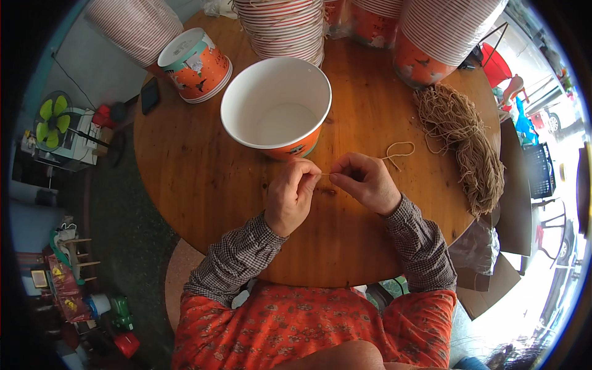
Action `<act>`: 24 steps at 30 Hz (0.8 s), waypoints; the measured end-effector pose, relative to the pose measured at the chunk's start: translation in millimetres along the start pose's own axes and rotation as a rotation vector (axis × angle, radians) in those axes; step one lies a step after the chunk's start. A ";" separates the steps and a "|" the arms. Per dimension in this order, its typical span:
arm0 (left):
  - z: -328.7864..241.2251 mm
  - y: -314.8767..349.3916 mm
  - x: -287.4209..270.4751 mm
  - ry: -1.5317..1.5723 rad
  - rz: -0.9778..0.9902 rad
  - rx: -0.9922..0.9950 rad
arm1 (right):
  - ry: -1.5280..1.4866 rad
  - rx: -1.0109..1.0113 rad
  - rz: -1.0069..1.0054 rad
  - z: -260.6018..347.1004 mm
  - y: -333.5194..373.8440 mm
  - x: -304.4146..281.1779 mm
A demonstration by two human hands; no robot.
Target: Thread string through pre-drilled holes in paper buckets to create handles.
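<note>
Between my two hands a thin tan string (325, 174) is drawn short and taut, just in front of a paper bucket. My left hand (290, 194) pinches one side of it between thumb and fingertips. The other side is pinched in my right hand (369, 184), and a loop of loose string (399, 150) trails from behind that hand onto the table. The large paper bucket (275, 105), white inside and orange outside, stands open end up just beyond my hands. Any knot in the string is too small to make out.
A bundle of tan strings (462, 145) lies at the right on the round wooden table (203, 185). Stacked buckets (280, 28) line the far side, with an upside-down bucket (197, 65) at the left. A dark phone (150, 95) rests by the left edge.
</note>
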State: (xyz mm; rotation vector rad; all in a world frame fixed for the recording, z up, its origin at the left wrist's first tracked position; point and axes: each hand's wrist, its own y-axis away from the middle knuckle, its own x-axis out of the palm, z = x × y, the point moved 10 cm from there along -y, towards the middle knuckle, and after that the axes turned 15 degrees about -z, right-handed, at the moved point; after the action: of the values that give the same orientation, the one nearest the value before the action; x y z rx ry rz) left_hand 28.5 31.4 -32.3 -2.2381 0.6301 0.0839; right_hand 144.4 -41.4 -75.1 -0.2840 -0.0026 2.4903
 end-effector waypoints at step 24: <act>16.8 -58.9 -85.8 -0.490 -0.164 0.381 | -0.351 0.173 -0.252 -16.7 -10.2 -34.9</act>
State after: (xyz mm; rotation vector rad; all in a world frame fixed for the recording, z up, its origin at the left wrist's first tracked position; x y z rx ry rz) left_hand -16.7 112.0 18.5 -1.7962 0.1747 0.3834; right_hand 181.1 -54.8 -83.6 0.2146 0.0301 2.2400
